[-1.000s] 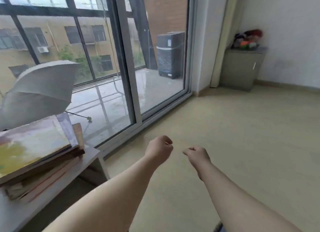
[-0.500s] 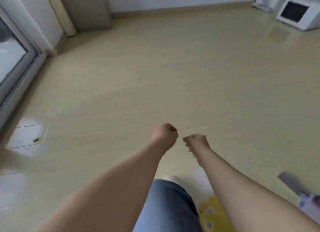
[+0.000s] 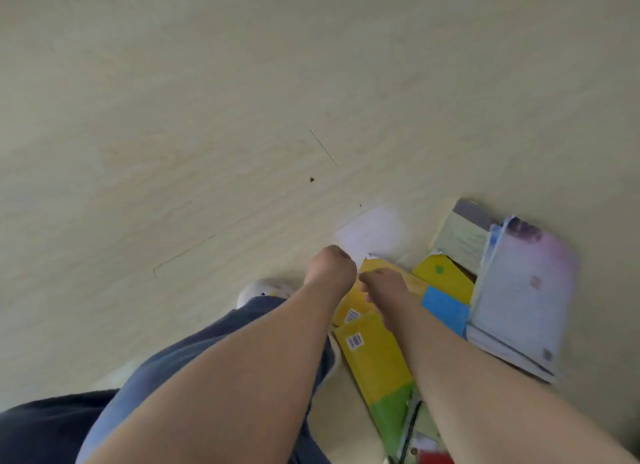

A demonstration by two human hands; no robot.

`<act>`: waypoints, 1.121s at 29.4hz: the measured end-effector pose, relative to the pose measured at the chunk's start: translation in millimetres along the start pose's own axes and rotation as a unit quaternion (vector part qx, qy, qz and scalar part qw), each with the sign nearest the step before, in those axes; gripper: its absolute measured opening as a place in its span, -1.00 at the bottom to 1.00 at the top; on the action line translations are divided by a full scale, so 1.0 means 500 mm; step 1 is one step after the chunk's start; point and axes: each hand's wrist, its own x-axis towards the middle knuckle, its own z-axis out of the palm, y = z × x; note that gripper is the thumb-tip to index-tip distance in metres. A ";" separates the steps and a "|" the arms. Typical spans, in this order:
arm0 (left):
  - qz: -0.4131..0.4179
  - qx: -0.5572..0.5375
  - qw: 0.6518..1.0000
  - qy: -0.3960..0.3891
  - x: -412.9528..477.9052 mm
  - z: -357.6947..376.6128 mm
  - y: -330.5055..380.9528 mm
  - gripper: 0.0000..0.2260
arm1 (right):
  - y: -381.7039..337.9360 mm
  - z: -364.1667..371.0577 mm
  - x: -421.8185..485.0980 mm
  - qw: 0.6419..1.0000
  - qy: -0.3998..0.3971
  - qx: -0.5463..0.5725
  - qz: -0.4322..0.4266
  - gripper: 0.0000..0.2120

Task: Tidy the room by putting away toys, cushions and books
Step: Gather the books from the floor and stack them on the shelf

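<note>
Books (image 3: 523, 290) in a loose, overlapping heap on the floor (image 3: 207, 117), at four o'clock from centre; probably awaiting collection, not yet put away. Yellow book (image 3: 374, 359) nearest, at five o'clock, between the forearms. Left hand (image 3: 330, 267) and right hand (image 3: 381, 283) side by side above the heap, both grips clenched into fists, grasping nothing. Forearms extended forward and down, apparently reaching for the heap.

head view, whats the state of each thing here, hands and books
left hand, curled in a fist, holding nothing
right hand, curled, holding nothing
yellow books, closed, lying flat on the floor
pastel book, closed, lying flat
white paper, flat on the floor
</note>
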 end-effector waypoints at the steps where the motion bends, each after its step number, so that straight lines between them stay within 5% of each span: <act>1: 0.000 0.016 1.000 -0.020 -0.005 0.025 -0.010 -0.73 | 0.030 -0.008 -0.003 1.000 0.008 0.014 0.027 -0.79; 5: -0.002 0.075 0.995 -0.066 0.001 0.092 -0.038 -0.69 | 0.127 -0.024 0.013 0.993 0.034 0.055 0.094 -0.95; 17: -0.018 0.130 0.981 -0.145 0.075 0.170 -0.024 -0.76 | 0.249 -0.061 0.055 0.979 0.057 0.051 0.186 -0.77; 22: -0.027 0.184 0.966 -0.182 0.099 0.205 -0.028 -0.78 | 0.301 -0.090 0.067 0.976 0.070 0.028 0.203 -0.93; 26: -0.029 0.227 0.951 -0.207 0.131 0.242 -0.025 -0.85 | 0.346 -0.115 0.086 0.968 0.100 -0.033 0.228 -0.56; 33: -0.005 0.274 0.941 -0.200 0.177 0.258 -0.025 -0.75 | 0.380 -0.165 0.131 0.956 0.086 -0.165 0.226 -0.30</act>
